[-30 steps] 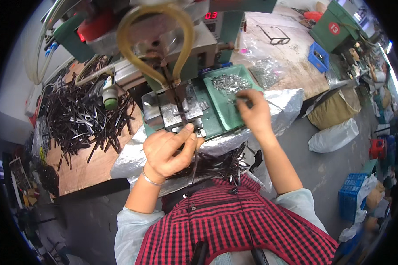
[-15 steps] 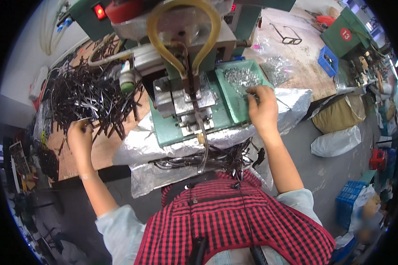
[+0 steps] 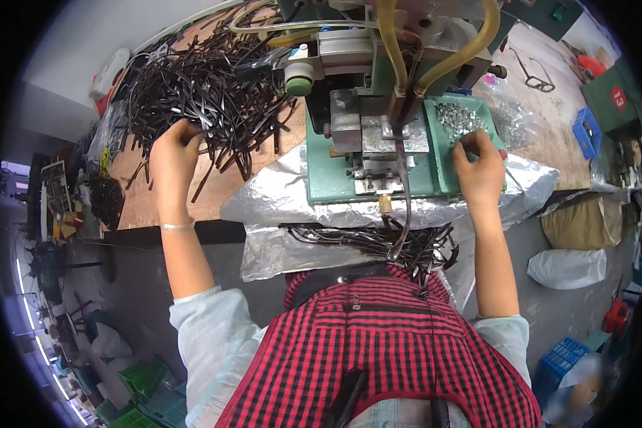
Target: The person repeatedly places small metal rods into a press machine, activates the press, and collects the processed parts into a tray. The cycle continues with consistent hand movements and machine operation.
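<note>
My left hand [image 3: 172, 160] is at the near side of a heap of dark, glossy, slim strips [image 3: 214, 93] that look like eyeglass arms. Its fingers are curled together; what they hold is hidden. Over the near part of a green tray [image 3: 446, 153] is my right hand [image 3: 481, 170], thumb and fingertips pinched. Anything between them is too small to make out. Small shiny metal pieces [image 3: 460, 116] lie at the tray's far end. Between my hands stands a green-based bench machine [image 3: 396, 132]; one dark strip [image 3: 405, 192] hangs from its front, curving toward me.
Silver foil [image 3: 274, 189] covers the table edge, and more dark strips [image 3: 378, 241] lie in front of my apron. Yellowish hoses [image 3: 460, 60] loop above the machine. Eyeglasses [image 3: 538, 82] and a small blue bin [image 3: 587, 133] are at the right. Sacks [image 3: 567, 269] stand on the floor.
The view has shifted, so the bench appears farther right and higher. My left hand has moved a little deeper toward the heap. My right fingers have drawn together over the tray.
</note>
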Demonstrator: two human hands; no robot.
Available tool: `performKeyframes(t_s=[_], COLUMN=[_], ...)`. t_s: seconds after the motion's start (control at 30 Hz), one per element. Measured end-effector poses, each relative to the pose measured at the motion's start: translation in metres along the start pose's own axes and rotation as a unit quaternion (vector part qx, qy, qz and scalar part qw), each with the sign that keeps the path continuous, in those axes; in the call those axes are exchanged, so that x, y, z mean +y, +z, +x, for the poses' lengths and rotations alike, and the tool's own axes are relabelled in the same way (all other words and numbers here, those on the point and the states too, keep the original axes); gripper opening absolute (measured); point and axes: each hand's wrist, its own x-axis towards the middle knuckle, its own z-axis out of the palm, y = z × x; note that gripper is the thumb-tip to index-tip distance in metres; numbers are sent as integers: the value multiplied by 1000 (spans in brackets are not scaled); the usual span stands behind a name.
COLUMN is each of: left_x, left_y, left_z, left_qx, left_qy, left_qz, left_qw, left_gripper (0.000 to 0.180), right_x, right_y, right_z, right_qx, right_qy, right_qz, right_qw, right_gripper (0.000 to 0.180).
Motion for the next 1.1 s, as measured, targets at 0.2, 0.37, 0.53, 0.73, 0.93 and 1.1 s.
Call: performKeyframes(t_s=[0.2,0.37,0.53,0.73,0.93,1.1], left_x=[-8,-5,30,37,108,128], left_y=[81,82,103,106,35,7], left_z=[-1,-28,-32,-28,-47,-55], left_qx=[119,120,-4,197,-84,160], left_qy=[47,85,215,194,-82,-23], left_qz=[-48,-78,62,-98,-677,-535], left_qw=[991,986,975,956,727,829], left_gripper=[16,14,17,15,24,13], right_x=[13,21,-60,-109,-121,-149], right_y=[0,-51,-42,16,18,-12], right_z=[-9,-40,-5,19,9,8], right_qx=[26,27,11,63,-14,-95], right_qy=[-28,91,-19,-103,-6,120], right_qz=[41,68,157,281,456,544], right_qw=[998,993,987,952,890,825], right_gripper=[16,17,14,11,21,58])
